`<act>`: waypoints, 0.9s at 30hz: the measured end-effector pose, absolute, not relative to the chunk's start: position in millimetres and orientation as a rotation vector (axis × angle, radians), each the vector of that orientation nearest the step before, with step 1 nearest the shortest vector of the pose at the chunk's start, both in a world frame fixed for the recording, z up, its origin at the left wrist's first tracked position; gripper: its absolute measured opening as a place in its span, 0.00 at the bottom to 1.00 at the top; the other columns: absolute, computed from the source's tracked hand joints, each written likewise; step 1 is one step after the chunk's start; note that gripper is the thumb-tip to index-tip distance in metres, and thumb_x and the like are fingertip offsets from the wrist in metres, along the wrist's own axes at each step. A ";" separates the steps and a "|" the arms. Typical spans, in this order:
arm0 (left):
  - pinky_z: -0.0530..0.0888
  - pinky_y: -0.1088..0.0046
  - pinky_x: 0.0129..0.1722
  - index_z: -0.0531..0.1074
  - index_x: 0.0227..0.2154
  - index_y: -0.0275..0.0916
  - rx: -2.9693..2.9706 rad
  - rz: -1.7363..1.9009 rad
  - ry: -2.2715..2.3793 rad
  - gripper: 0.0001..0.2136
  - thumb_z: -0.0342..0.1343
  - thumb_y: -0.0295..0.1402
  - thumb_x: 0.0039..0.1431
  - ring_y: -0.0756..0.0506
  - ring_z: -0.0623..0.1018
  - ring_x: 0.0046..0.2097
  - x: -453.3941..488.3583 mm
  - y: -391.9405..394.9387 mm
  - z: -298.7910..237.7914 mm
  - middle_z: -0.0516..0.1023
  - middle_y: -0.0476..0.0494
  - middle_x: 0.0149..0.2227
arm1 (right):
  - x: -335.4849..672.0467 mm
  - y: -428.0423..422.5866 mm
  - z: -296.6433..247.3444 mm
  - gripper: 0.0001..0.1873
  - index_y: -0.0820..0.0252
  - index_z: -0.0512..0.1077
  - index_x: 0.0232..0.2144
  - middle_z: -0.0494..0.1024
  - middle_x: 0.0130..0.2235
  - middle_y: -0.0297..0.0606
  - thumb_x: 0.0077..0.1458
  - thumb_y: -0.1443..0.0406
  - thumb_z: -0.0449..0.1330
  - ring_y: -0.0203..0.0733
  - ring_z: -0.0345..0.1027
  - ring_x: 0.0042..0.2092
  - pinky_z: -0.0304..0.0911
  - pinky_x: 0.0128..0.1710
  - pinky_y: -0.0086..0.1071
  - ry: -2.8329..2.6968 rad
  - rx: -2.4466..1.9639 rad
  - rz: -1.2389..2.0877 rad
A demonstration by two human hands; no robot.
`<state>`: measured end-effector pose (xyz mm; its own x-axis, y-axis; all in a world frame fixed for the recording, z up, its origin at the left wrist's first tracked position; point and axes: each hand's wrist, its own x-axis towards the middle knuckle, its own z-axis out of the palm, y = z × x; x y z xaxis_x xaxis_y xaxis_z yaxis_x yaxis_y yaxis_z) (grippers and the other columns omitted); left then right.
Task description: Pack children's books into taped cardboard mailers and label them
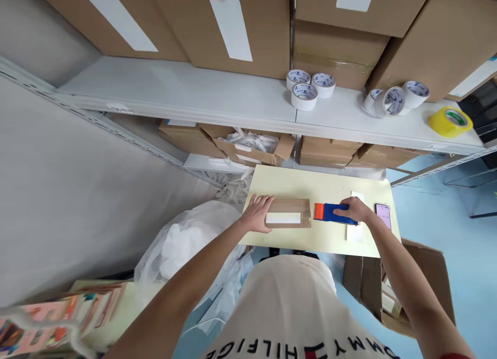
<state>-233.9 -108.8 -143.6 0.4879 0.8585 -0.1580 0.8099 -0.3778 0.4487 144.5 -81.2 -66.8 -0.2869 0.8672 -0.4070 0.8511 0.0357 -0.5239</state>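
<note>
A small cardboard box (pixel 287 206) with a white label lies on the pale table (pixel 279 180). My left hand (pixel 258 212) grips its left end, fingers over the far corner and thumb at the near one. To the right of the box, my right hand (pixel 354 210) is closed on a flat blue oblong item (pixel 334 213) with an orange end facing the box; its exact kind I cannot make out. A small gap separates the two things. White paper or card (pixel 354 234) lies partly under my right hand and the blue item.
A phone (pixel 383 214) lies at the table's right. Behind stands a shelf (pixel 233 98) with large cartons (pixel 248 33), white tape rolls (pixel 304 96) and a yellow tape roll (pixel 450 122). An open carton (pixel 421 276) is at lower right; clear plastic bags (pixel 186 245) are at left.
</note>
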 end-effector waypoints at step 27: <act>0.40 0.32 0.61 0.77 0.47 0.46 2.565 -0.110 1.244 0.25 0.67 0.46 0.44 0.22 0.47 0.68 -99.8 -121.6 -146.9 0.59 0.36 0.66 | 69.4 -88.6 -98.6 0.17 0.65 0.77 0.41 0.80 0.42 0.55 0.57 0.58 0.58 0.55 0.75 0.45 0.65 0.41 0.41 -2.610 -2.260 0.830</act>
